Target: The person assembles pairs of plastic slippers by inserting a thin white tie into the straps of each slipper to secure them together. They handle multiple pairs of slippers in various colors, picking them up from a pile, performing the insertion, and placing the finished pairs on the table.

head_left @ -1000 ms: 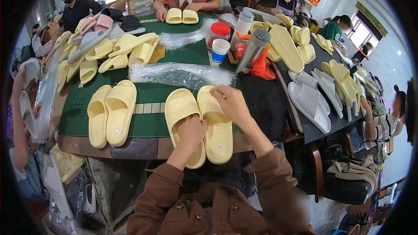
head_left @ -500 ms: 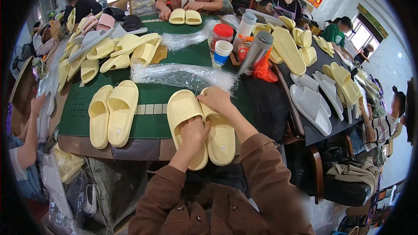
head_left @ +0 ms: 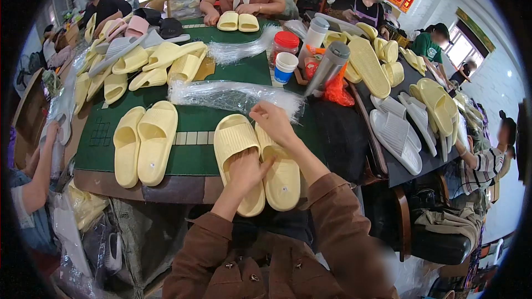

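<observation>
A pair of pale yellow slide slippers lies at the near table edge, toes pointing away and heels jutting over it. My left hand (head_left: 244, 170) reaches under the strap of the left slipper (head_left: 235, 132), its fingers hidden inside; the thumb extends across to the right slipper (head_left: 282, 182), and the hand grips the pair where they meet. Over the toe of the right slipper hovers my right hand (head_left: 275, 124), thumb and forefinger pinched together. Whether a thin strand is between them is too small to tell. A bundle of clear plastic strands (head_left: 238, 95) lies just beyond.
Another yellow pair (head_left: 157, 144) stands to the left on the green table mat (head_left: 97, 155). Slippers heap at the far left. A paper cup (head_left: 285, 67), a red-lidded jar (head_left: 285, 43) and a steel tumbler (head_left: 328, 69) stand behind. Grey slippers (head_left: 394, 139) lie right. Several co-workers sit around.
My right hand has lifted off the right slipper's strap and moved slightly up, its fingers now pinched. My left hand has stayed in the left slipper, its thumb more outstretched.
</observation>
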`<state>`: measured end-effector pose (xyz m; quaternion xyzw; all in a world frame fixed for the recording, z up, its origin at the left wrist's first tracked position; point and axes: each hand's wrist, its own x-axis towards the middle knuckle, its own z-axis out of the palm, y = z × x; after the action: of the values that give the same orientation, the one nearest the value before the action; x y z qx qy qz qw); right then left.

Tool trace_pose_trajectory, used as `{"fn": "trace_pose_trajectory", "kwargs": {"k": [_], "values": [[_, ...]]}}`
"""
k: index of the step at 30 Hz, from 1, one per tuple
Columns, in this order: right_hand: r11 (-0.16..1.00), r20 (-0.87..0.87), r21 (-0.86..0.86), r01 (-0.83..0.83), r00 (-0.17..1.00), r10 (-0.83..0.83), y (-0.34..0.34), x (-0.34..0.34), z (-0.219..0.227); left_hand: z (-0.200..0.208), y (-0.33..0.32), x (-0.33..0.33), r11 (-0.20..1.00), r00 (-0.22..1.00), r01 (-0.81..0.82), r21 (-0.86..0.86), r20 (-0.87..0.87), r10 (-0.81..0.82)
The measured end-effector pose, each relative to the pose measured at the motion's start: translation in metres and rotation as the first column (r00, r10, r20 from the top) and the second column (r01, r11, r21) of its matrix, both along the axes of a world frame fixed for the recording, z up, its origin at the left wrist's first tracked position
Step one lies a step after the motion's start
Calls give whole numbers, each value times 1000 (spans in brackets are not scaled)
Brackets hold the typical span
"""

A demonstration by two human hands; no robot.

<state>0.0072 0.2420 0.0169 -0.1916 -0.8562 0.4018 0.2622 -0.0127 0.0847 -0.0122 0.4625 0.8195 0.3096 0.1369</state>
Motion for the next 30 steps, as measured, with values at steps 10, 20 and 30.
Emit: {"fn": "trace_pose_trajectory", "kwargs": {"k": [10,20,30], "values": [[972,12,-223,-72,997,76,-11,-26,10,6,-2,0,994,996,-3,-108,85,12],[948,-278,-297,-112,960,26,5,4,11,24,-31,6,978,952,81,194,-307,-18],[860,-379,-405,-312,913,152,6,18,-3,76,7,-38,882,951,52,469,-292,99]]}}
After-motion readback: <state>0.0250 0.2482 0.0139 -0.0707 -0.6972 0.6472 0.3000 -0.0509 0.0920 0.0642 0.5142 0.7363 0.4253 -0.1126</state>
